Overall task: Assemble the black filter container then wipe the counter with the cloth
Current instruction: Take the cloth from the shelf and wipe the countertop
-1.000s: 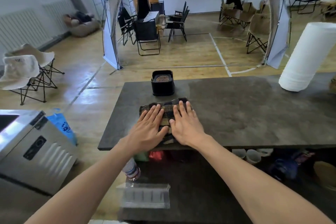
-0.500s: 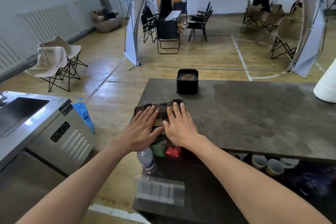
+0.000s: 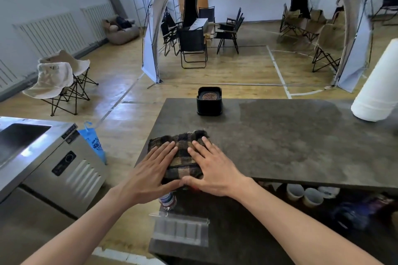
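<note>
A dark checked cloth (image 3: pixel 183 142) lies folded at the near left corner of the grey stone counter (image 3: pixel 290 146), its near part hanging over the front edge. My left hand (image 3: pixel 150 170) and my right hand (image 3: pixel 213 170) press flat on it side by side, fingers stretched forward, thumbs almost touching. The black filter container (image 3: pixel 209 103) stands upright at the counter's far edge, beyond the cloth and apart from it, with a round brown mesh showing in its top.
A white paper roll (image 3: pixel 379 88) stands at the counter's far right. Under the counter sit cups (image 3: pixel 305 194), a bottle (image 3: pixel 168 200) and a clear tray (image 3: pixel 179 230). A steel sink unit (image 3: pixel 43 157) and a blue bag (image 3: pixel 94 144) are to the left.
Both hands have slid the cloth left and toward me, to the counter's near left corner. The view has swung left. The container has stayed put.
</note>
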